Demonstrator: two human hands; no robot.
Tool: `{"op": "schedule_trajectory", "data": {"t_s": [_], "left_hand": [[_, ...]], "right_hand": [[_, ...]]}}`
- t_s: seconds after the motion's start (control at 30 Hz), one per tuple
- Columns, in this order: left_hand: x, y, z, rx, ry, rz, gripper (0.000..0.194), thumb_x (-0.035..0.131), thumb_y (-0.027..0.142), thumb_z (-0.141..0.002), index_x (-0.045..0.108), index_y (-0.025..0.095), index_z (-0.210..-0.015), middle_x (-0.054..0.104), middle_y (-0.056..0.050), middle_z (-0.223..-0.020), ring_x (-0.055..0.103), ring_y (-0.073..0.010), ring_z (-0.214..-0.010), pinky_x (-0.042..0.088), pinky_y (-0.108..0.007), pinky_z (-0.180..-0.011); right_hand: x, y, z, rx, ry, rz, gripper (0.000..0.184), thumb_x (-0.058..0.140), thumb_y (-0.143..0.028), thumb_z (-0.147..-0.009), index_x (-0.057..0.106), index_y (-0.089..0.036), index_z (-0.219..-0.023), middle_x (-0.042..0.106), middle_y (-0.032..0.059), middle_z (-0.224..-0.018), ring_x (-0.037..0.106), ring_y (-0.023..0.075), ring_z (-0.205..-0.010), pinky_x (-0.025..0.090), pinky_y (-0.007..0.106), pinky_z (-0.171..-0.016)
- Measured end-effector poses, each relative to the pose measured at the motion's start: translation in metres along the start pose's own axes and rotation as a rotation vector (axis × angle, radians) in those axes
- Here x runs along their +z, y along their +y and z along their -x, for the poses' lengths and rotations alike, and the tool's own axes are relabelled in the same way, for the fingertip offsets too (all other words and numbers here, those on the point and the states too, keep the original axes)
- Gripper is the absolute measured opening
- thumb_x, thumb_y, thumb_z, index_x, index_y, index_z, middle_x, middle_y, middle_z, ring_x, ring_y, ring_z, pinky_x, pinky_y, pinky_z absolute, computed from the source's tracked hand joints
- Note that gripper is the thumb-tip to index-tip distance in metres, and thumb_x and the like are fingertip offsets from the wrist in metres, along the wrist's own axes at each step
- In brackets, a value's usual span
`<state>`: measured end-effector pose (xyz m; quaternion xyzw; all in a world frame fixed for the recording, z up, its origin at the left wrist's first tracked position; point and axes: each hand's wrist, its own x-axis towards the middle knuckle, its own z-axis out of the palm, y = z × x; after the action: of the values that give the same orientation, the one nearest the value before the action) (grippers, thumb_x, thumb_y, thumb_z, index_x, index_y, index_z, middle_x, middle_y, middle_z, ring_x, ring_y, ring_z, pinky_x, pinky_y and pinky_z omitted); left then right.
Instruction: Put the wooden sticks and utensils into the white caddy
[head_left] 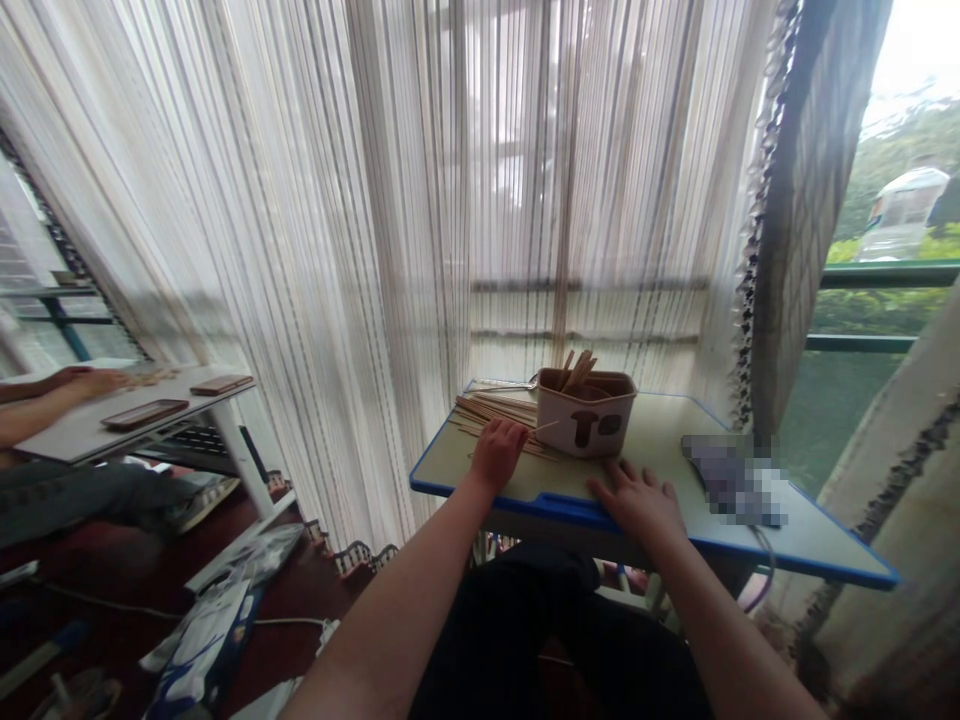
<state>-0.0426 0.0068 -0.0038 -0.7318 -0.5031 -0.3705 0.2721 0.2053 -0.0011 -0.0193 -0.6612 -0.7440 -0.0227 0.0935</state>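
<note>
My left hand [498, 453] is closed at the left of the desk, with a thin wooden stick [547, 427] poking out of its fingers to the right. Several loose wooden sticks [499, 407] lie on the desktop just beyond it. A white bin [576, 437] with a brown inside and a dark print on its front stands right of these sticks. Flat wooden sticks [577, 371] rise out of the bin, leaning. In front of the bin, my right hand [641, 498] rests on the desktop with its fingers spread, holding nothing.
The pale desk [679, 430] has a blue edge. A blurred-out dark item [731, 480] lies on its right, a cable hanging down. A metal utensil [506, 386] lies at the back. Left, another person's arms [60, 395] rest at a white table [82, 430]. Curtains [315, 250] hang behind.
</note>
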Motion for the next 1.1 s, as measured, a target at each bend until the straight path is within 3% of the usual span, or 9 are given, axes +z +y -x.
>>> {"op": "schedule_trajectory", "data": {"t_s": [0.13, 0.37, 0.47, 0.6, 0.77, 0.97, 1.03, 1.1], "left_hand": [[0.001, 0.002, -0.001, 0.036, 0.037, -0.002, 0.013, 0.047, 0.025, -0.091, 0.056, 0.019, -0.084, 0.061, -0.004, -0.082, 0.054, -0.0188, -0.083, 0.045, -0.034, -0.079], [-0.001, 0.016, -0.016, 0.111, 0.276, 0.15, 0.01, 0.05, 0.017, -0.089, 0.052, 0.017, -0.098, 0.063, -0.006, -0.086, 0.057, -0.0187, -0.082, 0.048, -0.034, -0.076], [-0.005, 0.024, -0.041, 0.03, 0.389, 0.28, 0.016, 0.049, 0.017, -0.089, 0.051, 0.017, -0.105, 0.063, -0.007, -0.091, 0.058, -0.018, -0.086, 0.05, -0.034, -0.078], [-0.018, 0.03, -0.094, -0.227, 0.593, 0.551, 0.01, 0.049, 0.022, -0.091, 0.053, 0.019, -0.099, 0.065, -0.006, -0.09, 0.061, -0.0136, -0.079, 0.05, -0.027, -0.069], [-0.022, 0.024, -0.148, -0.314, 0.819, 0.799, 0.009, 0.051, 0.028, -0.09, 0.052, 0.018, -0.091, 0.065, -0.003, -0.086, 0.061, -0.0093, -0.069, 0.052, -0.025, -0.067], [0.018, 0.011, -0.162, -0.347, 0.824, 0.835, 0.013, 0.055, 0.027, -0.087, 0.051, 0.017, -0.095, 0.065, -0.003, -0.088, 0.063, -0.0087, -0.066, 0.052, -0.024, -0.064], [0.031, 0.007, -0.158, -0.368, 0.757, 0.827, 0.014, 0.056, 0.027, -0.087, 0.052, 0.018, -0.096, 0.065, -0.003, -0.088, 0.063, -0.0091, -0.065, 0.052, -0.024, -0.063], [0.04, 0.003, -0.152, -0.333, 0.61, 0.775, 0.01, 0.056, 0.026, -0.086, 0.055, 0.018, -0.092, 0.066, -0.002, -0.085, 0.063, -0.0104, -0.068, 0.051, -0.025, -0.065]], "right_hand": [[-0.002, -0.001, 0.001, 0.011, -0.02, -0.005, 0.067, 0.025, -0.062, -0.084, 0.037, -0.027, -0.139, 0.033, 0.007, -0.148, 0.026, 0.0385, -0.133, 0.018, 0.057, -0.102], [0.003, 0.004, 0.001, -0.027, 0.004, 0.027, 0.065, 0.03, -0.058, -0.085, 0.04, -0.024, -0.139, 0.037, 0.0074, -0.146, 0.029, 0.0371, -0.133, 0.02, 0.056, -0.104], [0.01, 0.007, -0.002, -0.042, 0.051, 0.019, 0.066, 0.034, -0.059, -0.083, 0.045, -0.023, -0.136, 0.043, 0.0073, -0.142, 0.031, 0.0363, -0.132, 0.022, 0.054, -0.104], [0.019, 0.011, -0.004, -0.049, 0.106, 0.007, 0.065, 0.036, -0.061, -0.081, 0.051, -0.024, -0.132, 0.047, 0.0067, -0.139, 0.035, 0.0364, -0.131, 0.025, 0.053, -0.105], [0.026, 0.015, -0.008, -0.038, 0.134, -0.015, 0.065, 0.036, -0.064, -0.079, 0.053, -0.027, -0.129, 0.047, 0.0031, -0.139, 0.036, 0.0357, -0.131, 0.026, 0.054, -0.106], [0.026, 0.016, -0.01, -0.021, 0.078, 0.006, 0.067, 0.033, -0.067, -0.078, 0.052, -0.029, -0.13, 0.045, 0.0015, -0.14, 0.035, 0.0342, -0.132, 0.027, 0.053, -0.107], [0.023, 0.015, -0.01, -0.014, 0.05, 0.0, 0.068, 0.034, -0.067, -0.078, 0.052, -0.029, -0.131, 0.044, 0.0015, -0.14, 0.035, 0.0337, -0.132, 0.027, 0.052, -0.107], [0.022, 0.014, -0.009, -0.017, 0.039, -0.004, 0.068, 0.034, -0.067, -0.078, 0.052, -0.029, -0.131, 0.043, 0.0013, -0.141, 0.034, 0.0332, -0.132, 0.027, 0.052, -0.108]]}}
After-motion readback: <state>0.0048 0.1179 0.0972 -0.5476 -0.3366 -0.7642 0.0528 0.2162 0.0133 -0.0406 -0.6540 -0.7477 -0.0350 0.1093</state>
